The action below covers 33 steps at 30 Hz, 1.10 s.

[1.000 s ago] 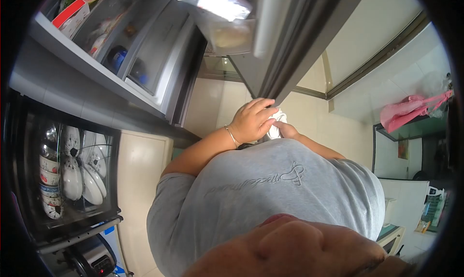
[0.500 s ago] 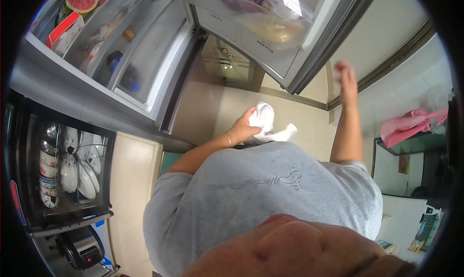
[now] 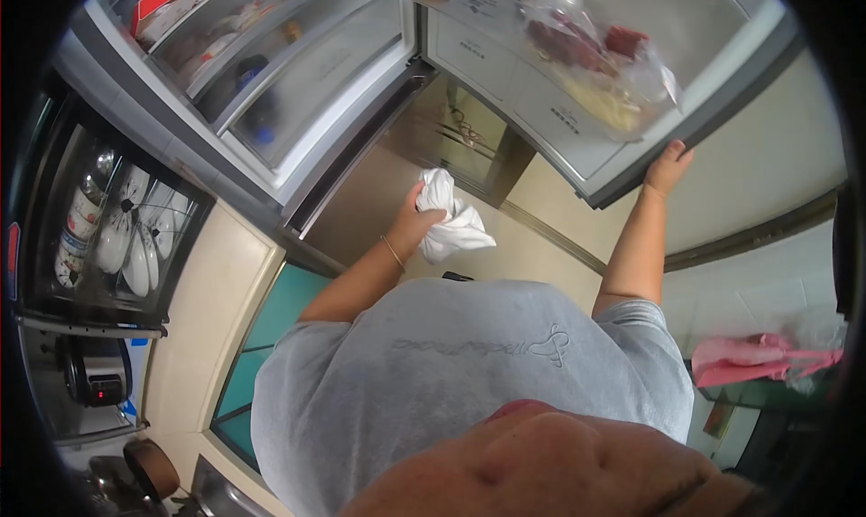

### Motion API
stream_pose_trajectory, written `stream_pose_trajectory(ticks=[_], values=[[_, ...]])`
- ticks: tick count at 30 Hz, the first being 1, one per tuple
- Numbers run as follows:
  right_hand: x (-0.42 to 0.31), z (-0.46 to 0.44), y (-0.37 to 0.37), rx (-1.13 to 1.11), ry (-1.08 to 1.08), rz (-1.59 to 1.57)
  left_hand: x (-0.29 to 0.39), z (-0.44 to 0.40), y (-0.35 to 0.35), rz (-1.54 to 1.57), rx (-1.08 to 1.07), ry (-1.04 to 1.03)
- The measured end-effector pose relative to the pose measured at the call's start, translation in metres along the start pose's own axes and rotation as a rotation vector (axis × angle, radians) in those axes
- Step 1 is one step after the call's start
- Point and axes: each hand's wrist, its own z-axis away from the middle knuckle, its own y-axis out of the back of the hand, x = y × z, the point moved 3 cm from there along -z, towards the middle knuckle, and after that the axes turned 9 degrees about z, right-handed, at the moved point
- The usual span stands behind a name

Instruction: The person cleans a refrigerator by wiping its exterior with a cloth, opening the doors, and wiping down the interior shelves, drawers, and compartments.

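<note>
My left hand [image 3: 415,221] is closed round a crumpled white cloth [image 3: 453,221], which hangs loosely in front of my chest. On the other side, my right hand [image 3: 666,170] grips the outer edge of the open refrigerator door [image 3: 505,88], its fingers curled at the rim. A clear plastic bag [image 3: 622,75] with dark red and yellowish food sits in the door's shelf. To the left, the refrigerator compartment stands open, with translucent drawers [image 3: 316,88] and a red and white box [image 3: 167,7] in it.
A black dish cabinet [image 3: 99,210] with white plates and bowls stands at the left on a beige counter [image 3: 212,300]. Below it is a dark appliance [image 3: 95,373] with a red display. Pink cloth [image 3: 749,359] lies at the right.
My right hand has come down onto the refrigerator door's edge, where it was held apart before. My left hand and the cloth have shifted slightly left, and the view has turned.
</note>
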Motion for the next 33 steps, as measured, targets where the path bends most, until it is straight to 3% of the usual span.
stream_pose_trajectory(ticks=[4,6,9,13,15,16,17,19,20,22,23,24,26,28,30,32,33], values=[[0.043,-0.025,-0.012,-0.021,-0.179,0.073,0.028,-0.06,0.008,-0.034,-0.041,-0.197],[0.066,-0.032,-0.019,-0.059,-0.228,-0.06,0.052,-0.089,0.001,-0.075,-0.038,-0.287],[0.088,-0.039,-0.025,-0.081,-0.133,-0.134,0.095,-0.141,-0.008,-0.146,-0.028,-0.444],[0.097,-0.046,-0.039,-0.194,-0.024,0.093,0.153,-0.226,-0.017,-0.194,-0.01,-0.648],[0.084,-0.05,-0.044,-0.104,-0.294,-0.309,0.18,-0.279,-0.025,-0.32,0.022,-0.848],[0.069,-0.052,-0.044,-0.227,-0.062,0.066,0.193,-0.297,-0.031,-0.419,0.064,-0.885],[0.075,-0.055,-0.048,-0.223,-0.065,0.082,0.21,-0.306,-0.04,-0.52,0.103,-0.917],[0.114,-0.056,-0.048,-0.162,-0.536,-0.796,0.207,-0.357,-0.046,-0.672,0.139,-0.918],[0.109,-0.055,-0.05,-0.155,-0.539,-0.785,0.199,-0.377,-0.049,-0.829,0.191,-0.929],[0.094,-0.056,-0.055,-0.104,-0.473,-0.597,0.173,-0.374,-0.061,-0.861,0.275,-0.909],[0.121,-0.06,-0.05,-0.097,-0.473,-0.596,0.161,-0.368,-0.063,-0.892,0.367,-0.895],[0.169,-0.067,-0.044,-0.358,-0.482,-1.213,0.151,-0.366,-0.064,-0.924,0.351,-0.873],[0.183,-0.079,-0.042,-0.645,-0.442,-1.821,0.123,-0.372,-0.062,-0.898,0.369,-0.835],[0.159,-0.086,-0.05,-0.132,-0.547,-2.817,0.109,-0.363,-0.07,-0.87,0.394,-0.793],[0.139,-0.076,-0.063,0.783,-0.563,-3.668,0.094,-0.342,-0.087,-0.886,0.301,-0.662],[0.165,-0.078,-0.058,1.45,-0.463,-3.964,0.085,-0.319,-0.111,-0.925,0.19,-0.709],[0.172,-0.079,-0.055,1.697,-0.279,-4.199,0.079,-0.308,-0.125,-0.962,0.088,-0.742]])
